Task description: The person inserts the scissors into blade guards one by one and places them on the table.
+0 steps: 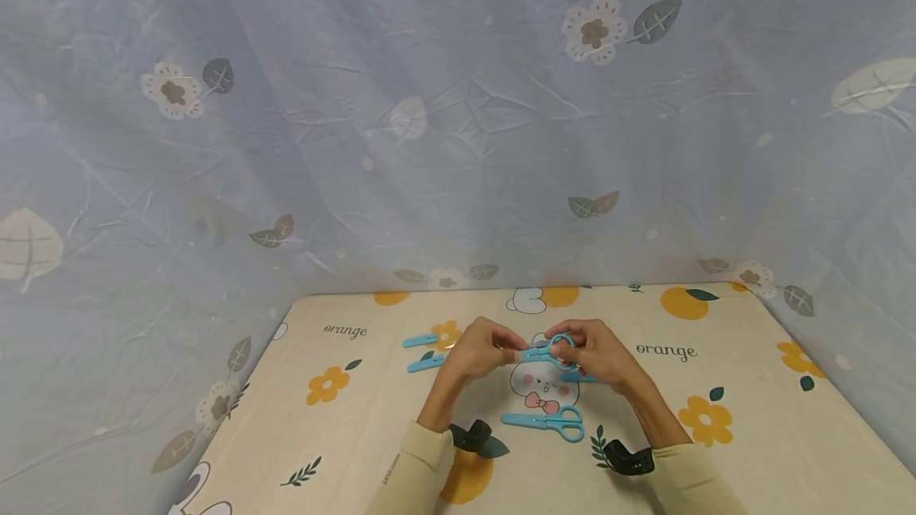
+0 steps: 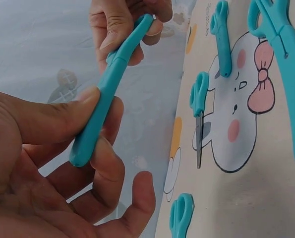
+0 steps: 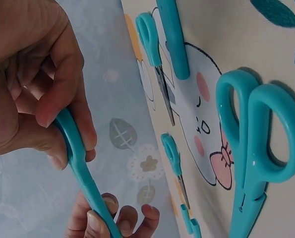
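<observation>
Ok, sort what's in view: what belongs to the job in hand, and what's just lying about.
In the job:
held sheathed scissors
left grip and right grip, both pinching them

Lying about, though perhaps for later:
front sheathed scissors
second sheathed scissors
two bare-bladed scissors
two loose sheaths

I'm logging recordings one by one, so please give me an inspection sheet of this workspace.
Surface: printed cloth with oranges and flowers.
Work items: held scissors, sheathed; on the cloth, two sheathed pairs, two bare-bladed pairs, two loose sheaths.
Clutter: nothing seen.
Hands: left hand pinches the sheathed end of the held scissors; right hand grips their handles.
Cables: nothing seen.
Surroundings: grey sheeting with leaf and flower prints.
</observation>
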`<state>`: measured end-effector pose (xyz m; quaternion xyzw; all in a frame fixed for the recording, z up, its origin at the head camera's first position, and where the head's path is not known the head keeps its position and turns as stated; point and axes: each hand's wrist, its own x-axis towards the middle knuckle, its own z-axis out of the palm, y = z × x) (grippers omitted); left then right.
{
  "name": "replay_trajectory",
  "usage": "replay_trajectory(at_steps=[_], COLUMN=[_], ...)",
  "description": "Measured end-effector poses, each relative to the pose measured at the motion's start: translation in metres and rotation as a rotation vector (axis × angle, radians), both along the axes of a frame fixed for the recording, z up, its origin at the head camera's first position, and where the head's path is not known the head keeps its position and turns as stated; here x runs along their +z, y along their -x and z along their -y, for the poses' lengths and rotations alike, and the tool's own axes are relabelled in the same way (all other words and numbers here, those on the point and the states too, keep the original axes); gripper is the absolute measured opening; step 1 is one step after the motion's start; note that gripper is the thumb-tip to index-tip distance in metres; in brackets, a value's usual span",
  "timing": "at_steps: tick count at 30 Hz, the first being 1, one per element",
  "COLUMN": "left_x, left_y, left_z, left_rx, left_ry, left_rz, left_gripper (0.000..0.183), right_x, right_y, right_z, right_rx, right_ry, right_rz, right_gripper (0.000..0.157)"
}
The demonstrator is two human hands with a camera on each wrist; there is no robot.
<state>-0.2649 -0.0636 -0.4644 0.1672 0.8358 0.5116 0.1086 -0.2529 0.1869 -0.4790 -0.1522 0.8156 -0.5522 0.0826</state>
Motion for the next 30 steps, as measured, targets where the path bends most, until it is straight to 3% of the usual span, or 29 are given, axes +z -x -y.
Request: replay_trajectory(at_steps=[12,22,30], left_x=[-0.0032,-0.0015,-0.0051], left_y=[-0.0002,0.0002,0.0029], left_z=[0.0014,0.0056,0.01], left_rx=[-0.014,-0.073,-0.106], left_ry=[0.02,0.056,0.058], left_rz=[0.015,0.005,0.008], left_gripper=[0.009,0.011,0.013], right_x=[-0.0043,-0.0042,-0.0028], right_y=[0.0008,0.0015,0.0012], right_z=[0.0006,-0.0007,0.0003], right_rx=[0.011,0.076,0.068], right_ry=[-0.04,-0.044,-0.058], right_rz=[0.024,0.033,0.05], right_gripper=[0.03,0.035,0.034])
